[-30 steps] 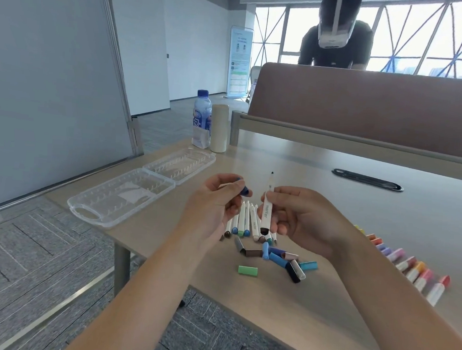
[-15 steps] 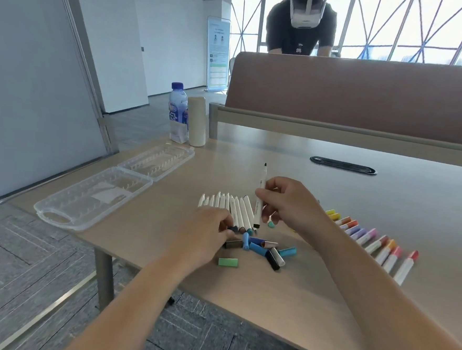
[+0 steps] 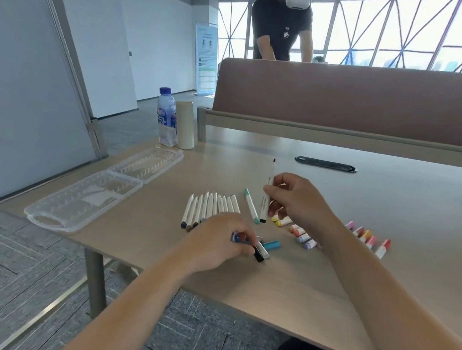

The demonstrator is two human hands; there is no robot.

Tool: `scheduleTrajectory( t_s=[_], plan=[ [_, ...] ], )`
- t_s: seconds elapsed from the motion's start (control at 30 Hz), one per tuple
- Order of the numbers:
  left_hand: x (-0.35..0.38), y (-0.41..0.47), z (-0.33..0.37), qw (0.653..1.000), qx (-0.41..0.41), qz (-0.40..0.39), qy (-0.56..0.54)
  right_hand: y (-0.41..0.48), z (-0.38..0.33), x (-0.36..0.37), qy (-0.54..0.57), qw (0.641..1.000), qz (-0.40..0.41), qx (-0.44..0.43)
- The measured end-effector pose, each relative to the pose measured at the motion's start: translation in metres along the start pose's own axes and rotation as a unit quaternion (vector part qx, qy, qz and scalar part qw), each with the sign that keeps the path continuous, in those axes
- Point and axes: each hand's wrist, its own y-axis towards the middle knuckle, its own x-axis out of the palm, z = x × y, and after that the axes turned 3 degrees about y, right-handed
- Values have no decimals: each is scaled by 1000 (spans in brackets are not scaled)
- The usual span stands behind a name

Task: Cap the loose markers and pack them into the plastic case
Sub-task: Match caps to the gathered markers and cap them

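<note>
I'd put the job a little under halfway: capping is partly done, packing not begun. My right grip is closed round an uncapped marker, held nearly upright with its tip up, well to the right of the plastic case. My left grip is curled down on the loose caps, also right of the case, and seems to pinch a black cap that touches a white cap. A light-blue cap lies just past them. Between the case and my right grip a row of uncapped markers lies side by side on the counter. A teal-capped marker lies just beside the row, on its side away from the case. Farthest from the case is a line of capped markers in pinks, oranges and purples. The case lies open, both halves flat, and I see no marker in either half, only moulded ribs. Left, as I reckon: cap the one in hand, cap the row, then load everything
</note>
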Motion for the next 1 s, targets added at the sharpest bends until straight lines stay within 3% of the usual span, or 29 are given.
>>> scheduleTrajectory(
  t_s=[0.1, 0.23, 0.7, 0.8, 0.87, 1.0],
  plan=[
    [5, 2, 6, 994, 29, -36, 98, -12, 5, -11, -8, 1000, 5, 9],
    [8, 4, 14, 989, 44, -43, 138, -22, 5, -22, -6, 1000, 9, 14],
    [13, 11, 10, 991, 54, -31, 114, -18, 3, -23, 0, 1000, 3, 9],
    [11, 12, 2, 1000, 12, 0, -4, -16, 3, -19, -11, 1000, 3, 8],
    [7, 12, -5, 986, -66, 60, -139, -14, 2, -13, -17, 1000, -5, 5],
    [-3, 17, -14, 873, -164, 207, -410, -13, -1, 5, -25, 999, -48, -5]
  ],
)
